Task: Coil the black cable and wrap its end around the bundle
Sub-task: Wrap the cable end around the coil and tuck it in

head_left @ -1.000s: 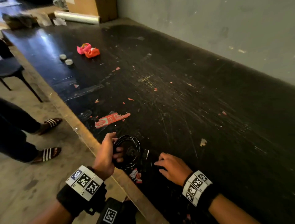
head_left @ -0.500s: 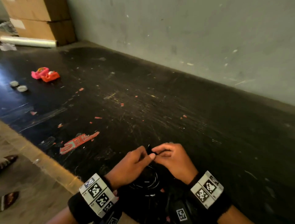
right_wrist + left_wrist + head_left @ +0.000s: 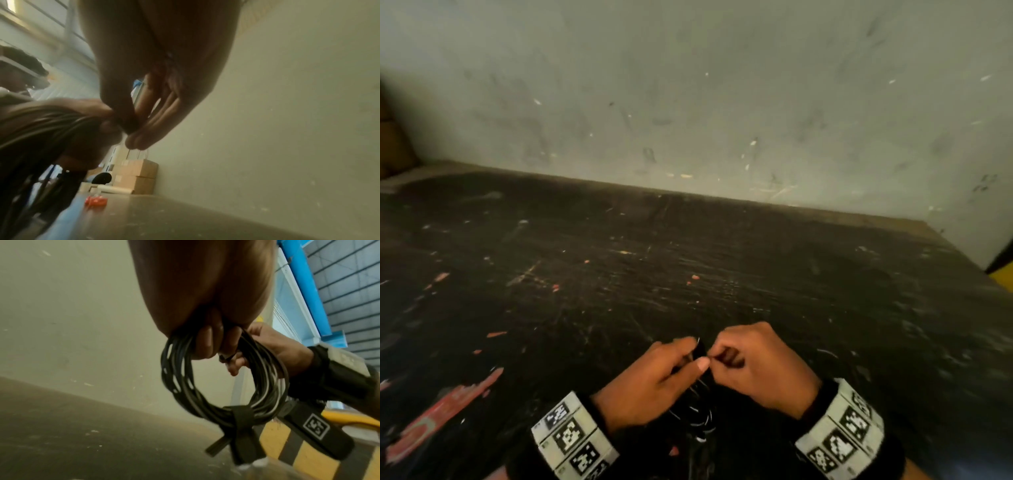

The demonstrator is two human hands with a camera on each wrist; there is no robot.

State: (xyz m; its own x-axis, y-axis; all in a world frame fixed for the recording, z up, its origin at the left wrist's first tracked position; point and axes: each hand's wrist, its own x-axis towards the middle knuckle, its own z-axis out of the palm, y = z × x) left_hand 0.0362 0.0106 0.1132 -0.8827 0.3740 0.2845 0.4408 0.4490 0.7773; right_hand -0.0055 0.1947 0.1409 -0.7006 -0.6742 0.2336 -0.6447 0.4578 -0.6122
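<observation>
The black cable [image 3: 205,395] hangs as a round coil of several loops, bound at the bottom by a black strap [image 3: 242,421]. My left hand [image 3: 654,373] grips the top of the coil, fingers [image 3: 207,344] curled round the loops. In the head view the coil [image 3: 698,414] shows between both wrists, above the black table [image 3: 688,267]. My right hand [image 3: 753,363] meets the left at the top of the coil, thumb and fingers [image 3: 141,139] pinched together on the cable there. The cable's end itself is hidden between the fingertips.
A grey wall [image 3: 688,102] runs along the table's far edge. Red sticker remains [image 3: 438,414] mark the table at the left. An orange object [image 3: 95,201] and cardboard boxes [image 3: 137,175] sit far off along the table. Yellow-black striping [image 3: 298,456] lies past the table's right end.
My right hand rose from the table and joined the left at the top of the coil. The head view swung right, so the pink and orange items left the frame.
</observation>
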